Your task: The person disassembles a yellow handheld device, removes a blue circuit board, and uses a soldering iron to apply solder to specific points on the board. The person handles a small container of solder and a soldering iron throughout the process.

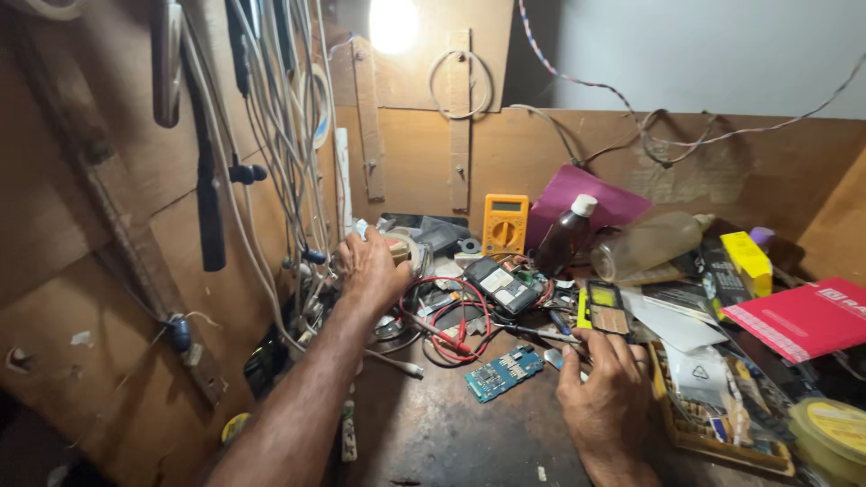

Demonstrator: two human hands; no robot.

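My left hand [372,268] reaches to the back left of the bench, fingers curled around a small round object near the hanging cables [280,126]; what it grips is mostly hidden. My right hand [603,390] rests near the front, fingers holding a slim metal tool [541,333] that points left, next to a small phone frame with a yellow part [606,309]. A blue circuit board [503,372] lies between the hands. Red and black test leads [456,320] coil just beyond it.
A yellow multimeter [504,225] stands at the back. A dark bottle with white cap [566,237] and a clear plastic bottle [645,243] lie right of it. A red package [803,317], a yellow box [746,261] and a parts tray [713,424] crowd the right.
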